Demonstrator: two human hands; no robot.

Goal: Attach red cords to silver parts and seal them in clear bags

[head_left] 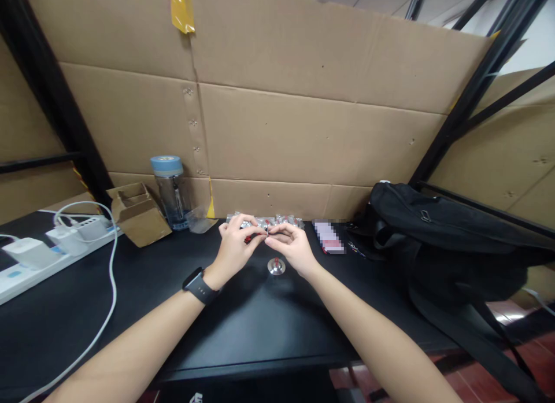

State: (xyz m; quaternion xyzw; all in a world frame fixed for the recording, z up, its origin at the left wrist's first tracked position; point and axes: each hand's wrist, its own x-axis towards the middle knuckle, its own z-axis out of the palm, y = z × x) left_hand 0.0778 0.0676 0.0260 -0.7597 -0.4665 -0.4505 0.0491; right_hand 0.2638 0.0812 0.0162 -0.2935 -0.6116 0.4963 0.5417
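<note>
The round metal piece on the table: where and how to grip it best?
Probably by its red tip, pinched from above: the tip stands up at the middle of the metal piece, which lies wide and low on the table.

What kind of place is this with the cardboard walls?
Probably a makeshift desk or work corner: a black table stands between cardboard walls and black metal posts, with a white power strip on top.
</note>
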